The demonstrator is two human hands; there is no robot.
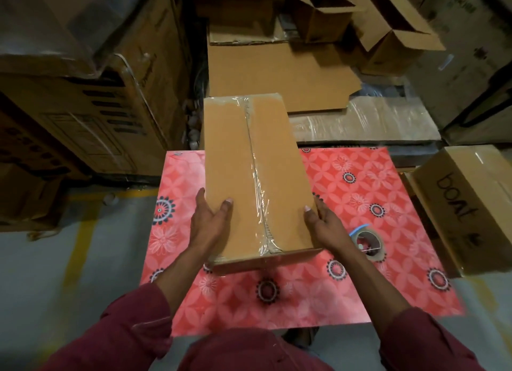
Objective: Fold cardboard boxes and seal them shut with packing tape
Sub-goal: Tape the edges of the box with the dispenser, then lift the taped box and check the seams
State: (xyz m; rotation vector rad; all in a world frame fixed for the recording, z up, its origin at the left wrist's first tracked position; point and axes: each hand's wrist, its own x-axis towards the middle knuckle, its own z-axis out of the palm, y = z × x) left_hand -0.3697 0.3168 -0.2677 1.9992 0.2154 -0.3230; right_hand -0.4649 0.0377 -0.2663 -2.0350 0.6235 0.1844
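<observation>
A long brown cardboard box lies on the red flowered table, its top seam closed under a strip of clear packing tape. My left hand grips the box's near left edge, thumb on top and fingers down the side. My right hand holds the near right edge the same way. A roll of packing tape lies flat on the table just right of my right wrist.
A "boat" printed carton stands at the table's right edge. Flattened cardboard sheets and open boxes pile up beyond the table. Large wrapped cartons fill the left. Grey floor with yellow lines lies lower left.
</observation>
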